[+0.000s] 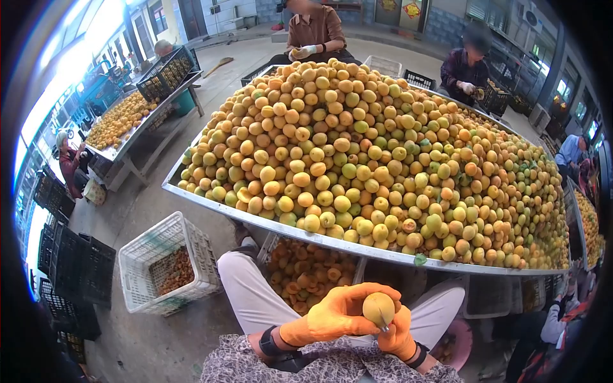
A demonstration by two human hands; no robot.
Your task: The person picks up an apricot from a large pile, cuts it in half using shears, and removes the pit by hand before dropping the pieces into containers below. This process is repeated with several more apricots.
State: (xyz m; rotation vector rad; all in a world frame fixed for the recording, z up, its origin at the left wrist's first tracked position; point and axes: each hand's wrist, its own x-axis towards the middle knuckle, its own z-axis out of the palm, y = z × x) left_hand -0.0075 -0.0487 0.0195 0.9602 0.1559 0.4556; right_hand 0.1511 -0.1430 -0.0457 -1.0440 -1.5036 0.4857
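My left hand (335, 314), in an orange glove, is closed around a yellow apricot (378, 309), thumb and fingers on its sides. Just below the fruit, my right hand (400, 339), gloved the same way, is closed on a small metal-tipped tool (384, 329). Its bright tip is at the apricot's lower edge; the rest is hidden in the fingers. Both hands are over my lap. Between my knees stands a crate of split apricot halves (306, 271). In front, a metal-edged table (274, 222) carries a large heap of whole apricots (357, 153).
A white plastic crate (143, 246) on the left holds pits or scraps. Black crates (76, 262) are stacked farther left. A pink basin (461, 345) sits by my right leg. Other people (317, 32) work around the table. A second fruit table (131, 137) stands back left.
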